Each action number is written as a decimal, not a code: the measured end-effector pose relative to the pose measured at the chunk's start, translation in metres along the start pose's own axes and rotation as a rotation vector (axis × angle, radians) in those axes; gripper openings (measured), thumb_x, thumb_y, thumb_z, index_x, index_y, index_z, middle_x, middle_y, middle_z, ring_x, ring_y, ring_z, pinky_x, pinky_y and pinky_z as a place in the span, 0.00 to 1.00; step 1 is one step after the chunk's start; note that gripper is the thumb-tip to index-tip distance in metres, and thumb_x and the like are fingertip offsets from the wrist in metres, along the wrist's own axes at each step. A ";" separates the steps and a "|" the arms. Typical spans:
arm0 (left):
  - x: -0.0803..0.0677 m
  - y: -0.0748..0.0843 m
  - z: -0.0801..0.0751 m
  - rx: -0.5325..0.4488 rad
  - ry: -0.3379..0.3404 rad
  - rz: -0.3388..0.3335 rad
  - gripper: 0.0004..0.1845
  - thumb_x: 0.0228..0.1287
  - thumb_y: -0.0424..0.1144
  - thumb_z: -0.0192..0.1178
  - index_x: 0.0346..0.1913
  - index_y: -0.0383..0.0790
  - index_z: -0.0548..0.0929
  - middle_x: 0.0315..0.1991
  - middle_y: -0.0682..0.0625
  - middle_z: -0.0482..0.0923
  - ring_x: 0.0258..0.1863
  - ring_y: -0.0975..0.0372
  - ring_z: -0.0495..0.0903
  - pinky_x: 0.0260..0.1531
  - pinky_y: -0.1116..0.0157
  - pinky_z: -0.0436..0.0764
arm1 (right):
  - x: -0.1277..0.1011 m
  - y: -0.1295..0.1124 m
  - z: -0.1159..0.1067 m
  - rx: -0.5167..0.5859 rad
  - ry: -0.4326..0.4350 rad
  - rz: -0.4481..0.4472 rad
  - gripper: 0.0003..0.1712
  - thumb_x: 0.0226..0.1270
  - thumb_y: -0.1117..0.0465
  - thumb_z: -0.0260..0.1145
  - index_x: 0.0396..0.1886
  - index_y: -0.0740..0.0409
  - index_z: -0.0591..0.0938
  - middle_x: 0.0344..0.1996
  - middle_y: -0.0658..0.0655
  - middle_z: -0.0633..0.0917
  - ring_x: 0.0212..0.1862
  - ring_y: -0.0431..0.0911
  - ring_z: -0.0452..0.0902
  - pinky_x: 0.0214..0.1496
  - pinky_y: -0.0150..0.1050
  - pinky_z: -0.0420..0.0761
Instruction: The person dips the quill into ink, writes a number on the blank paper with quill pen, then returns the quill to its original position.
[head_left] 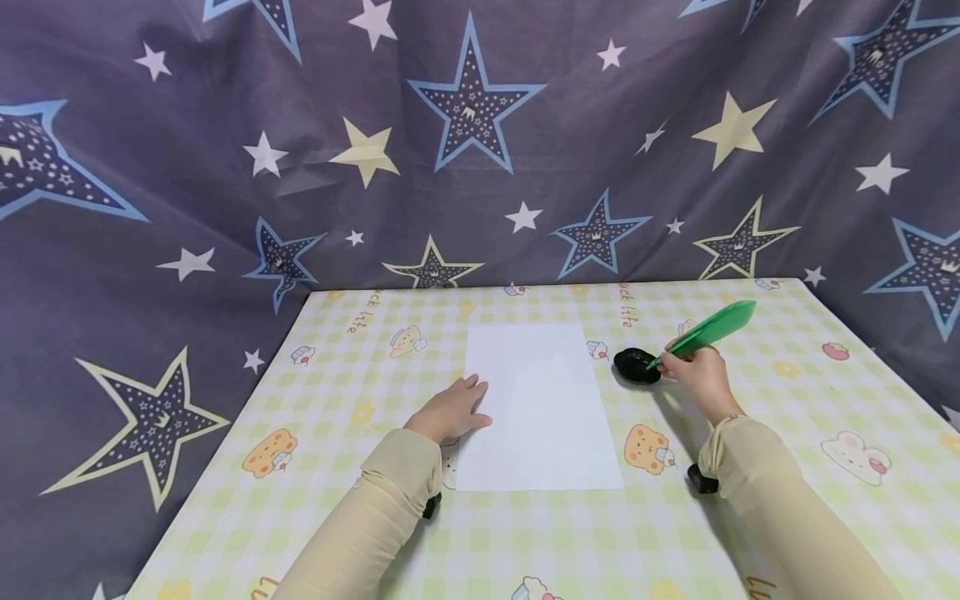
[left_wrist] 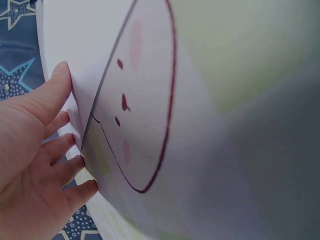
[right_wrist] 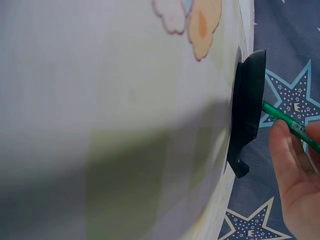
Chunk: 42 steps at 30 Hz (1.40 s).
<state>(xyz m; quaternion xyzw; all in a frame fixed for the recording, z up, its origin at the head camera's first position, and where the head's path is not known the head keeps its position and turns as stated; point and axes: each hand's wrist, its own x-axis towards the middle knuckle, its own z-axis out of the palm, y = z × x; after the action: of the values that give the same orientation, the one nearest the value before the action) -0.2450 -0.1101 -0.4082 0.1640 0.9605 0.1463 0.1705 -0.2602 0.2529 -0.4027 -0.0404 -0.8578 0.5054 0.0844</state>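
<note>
Ink risk: right hand pinches a green feather quill pen, tip in the black ink dish; a drip could blot the white paper sheet, pinned mid-bench by the flat left hand.

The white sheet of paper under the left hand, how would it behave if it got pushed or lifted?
The paper looks thin, so probably floppy and light. It likely slides on the smooth tablecloth, which may be why the left hand rests on its edge.
</note>
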 end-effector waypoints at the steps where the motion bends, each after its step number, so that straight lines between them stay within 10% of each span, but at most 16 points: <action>1: 0.000 0.000 0.000 -0.002 -0.001 0.000 0.34 0.66 0.48 0.54 0.70 0.38 0.57 0.71 0.43 0.47 0.70 0.52 0.44 0.66 0.55 0.50 | 0.000 0.000 0.000 -0.004 -0.001 -0.006 0.14 0.63 0.66 0.55 0.43 0.74 0.75 0.33 0.65 0.83 0.29 0.38 0.80 0.35 0.30 0.81; 42: 0.000 0.000 -0.001 0.003 0.011 0.008 0.34 0.66 0.48 0.54 0.70 0.37 0.58 0.71 0.42 0.48 0.69 0.51 0.45 0.66 0.55 0.50 | 0.008 -0.030 -0.005 -0.017 0.041 -0.092 0.14 0.66 0.64 0.55 0.45 0.72 0.75 0.37 0.69 0.82 0.31 0.39 0.81 0.35 0.35 0.82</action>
<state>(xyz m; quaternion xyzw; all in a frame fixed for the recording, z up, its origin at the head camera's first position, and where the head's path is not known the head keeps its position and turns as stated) -0.2451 -0.1104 -0.4074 0.1673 0.9610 0.1464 0.1646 -0.2672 0.2437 -0.3738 -0.0120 -0.8611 0.4928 0.1246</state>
